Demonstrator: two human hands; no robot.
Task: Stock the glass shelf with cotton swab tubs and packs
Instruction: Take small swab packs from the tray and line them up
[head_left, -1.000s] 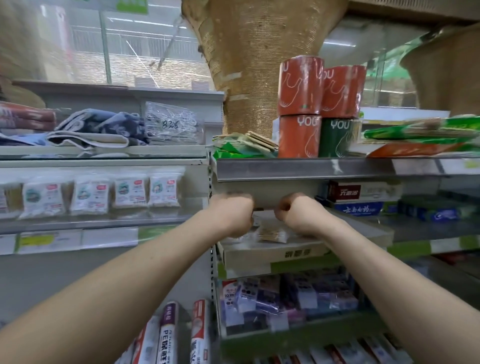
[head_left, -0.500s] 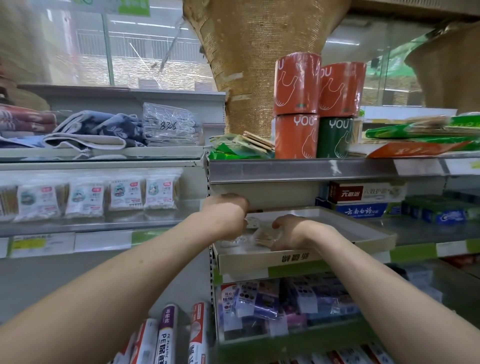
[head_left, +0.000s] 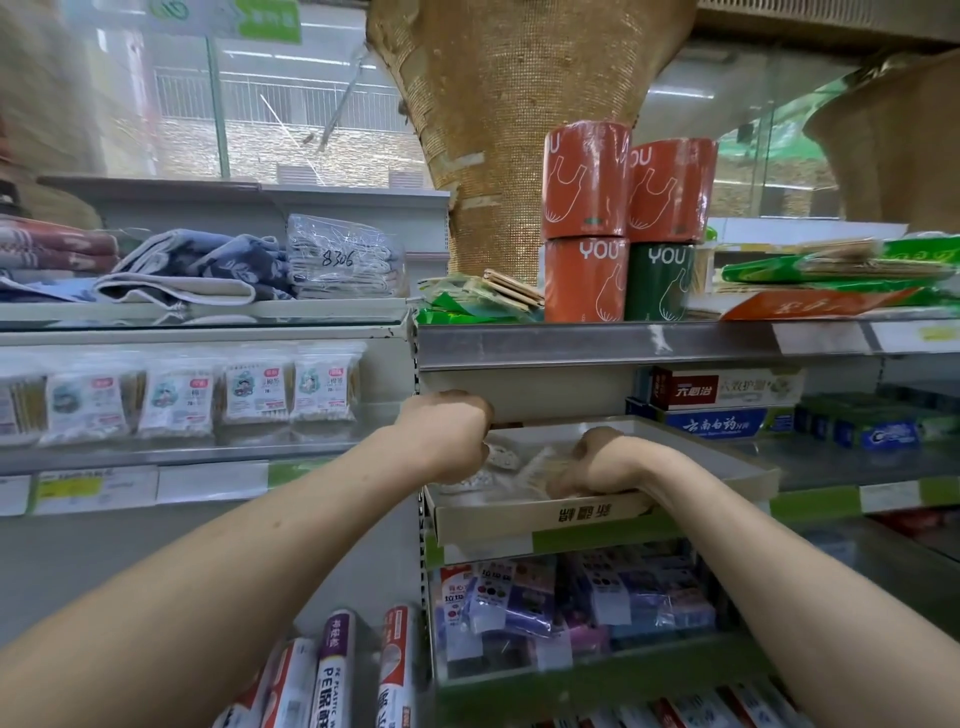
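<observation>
Fingers (head_left: 563, 480) round crinkly clear swab packs (head_left: 500, 457)

Orange and green rolls (head_left: 623, 223), blue-patterned towel (head_left: 208, 265), beige cardboard tray (head_left: 540, 517).

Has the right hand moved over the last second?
Yes. The right hand has dropped away from the metal shelf edge above it, down into the tray.
</observation>
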